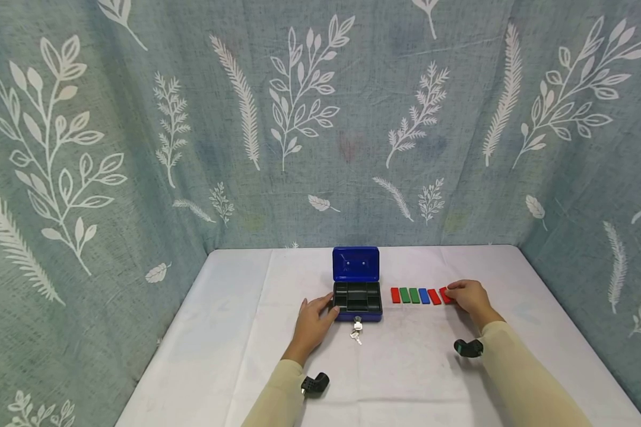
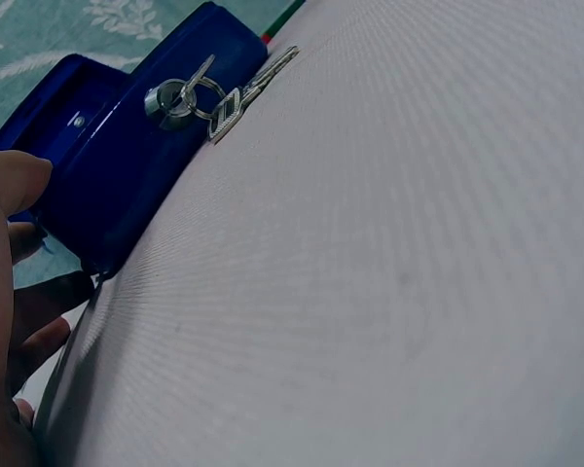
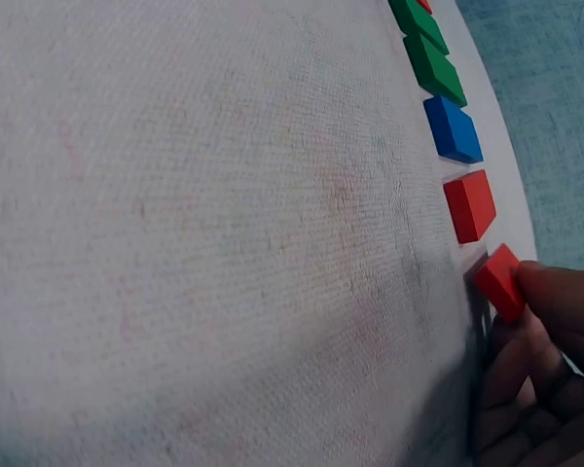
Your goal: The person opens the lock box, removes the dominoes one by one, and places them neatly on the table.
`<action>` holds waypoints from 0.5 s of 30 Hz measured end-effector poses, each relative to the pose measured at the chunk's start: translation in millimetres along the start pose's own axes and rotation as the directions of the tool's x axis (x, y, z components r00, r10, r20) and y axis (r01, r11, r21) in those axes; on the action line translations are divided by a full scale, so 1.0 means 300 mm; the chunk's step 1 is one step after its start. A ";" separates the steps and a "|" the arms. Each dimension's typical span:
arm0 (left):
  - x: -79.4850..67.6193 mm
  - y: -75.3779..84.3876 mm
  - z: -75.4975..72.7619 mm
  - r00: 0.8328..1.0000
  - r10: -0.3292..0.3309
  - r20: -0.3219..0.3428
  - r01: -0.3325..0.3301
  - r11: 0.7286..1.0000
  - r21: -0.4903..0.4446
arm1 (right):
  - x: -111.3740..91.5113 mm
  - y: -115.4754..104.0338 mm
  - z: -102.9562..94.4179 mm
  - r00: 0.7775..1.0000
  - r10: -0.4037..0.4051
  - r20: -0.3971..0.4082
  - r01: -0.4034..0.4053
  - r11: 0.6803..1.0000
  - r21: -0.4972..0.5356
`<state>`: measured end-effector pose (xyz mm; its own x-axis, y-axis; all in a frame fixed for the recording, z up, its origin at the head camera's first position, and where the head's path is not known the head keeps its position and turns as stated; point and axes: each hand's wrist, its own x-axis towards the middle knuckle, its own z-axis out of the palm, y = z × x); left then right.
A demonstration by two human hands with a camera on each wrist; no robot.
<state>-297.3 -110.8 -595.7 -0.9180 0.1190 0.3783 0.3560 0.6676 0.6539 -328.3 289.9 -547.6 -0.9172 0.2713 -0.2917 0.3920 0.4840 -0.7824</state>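
Observation:
A blue cash box with a black compartment tray stands on the table, its lid raised at the back. My left hand rests against the box's left side, thumb at the top rim and fingers spread along the wall. Keys hang from the lock at the front. To the right of the box lies a row of flat blocks. My right hand pinches the rightmost red block between thumb and fingers; it is tilted in the right wrist view.
Beside the held block the row runs leftward: a red block, a blue block, two green blocks and another red block. A white cloth covers the table. Patterned curtains stand behind and at both sides.

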 end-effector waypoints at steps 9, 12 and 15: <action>0.001 -0.003 0.002 0.999 -0.031 0.013 0.031 0.999 0.009 | 0.007 -0.012 0.008 1.000 0.014 -0.007 -0.014 0.996 -0.083; 0.000 -0.001 0.001 0.999 -0.033 0.017 0.033 0.999 0.015 | 0.005 -0.015 0.009 1.000 -0.011 -0.019 0.009 0.992 -0.123; 0.000 0.000 0.001 1.000 -0.022 0.012 0.021 1.000 0.022 | 0.006 -0.015 0.011 0.999 -0.027 -0.027 0.022 0.988 -0.154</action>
<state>-297.5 -110.5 -596.0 -0.9276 0.1136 0.3559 0.3324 0.6860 0.6472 -332.0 285.5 -546.4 -0.9252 0.2805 -0.2555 0.3775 0.6126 -0.6944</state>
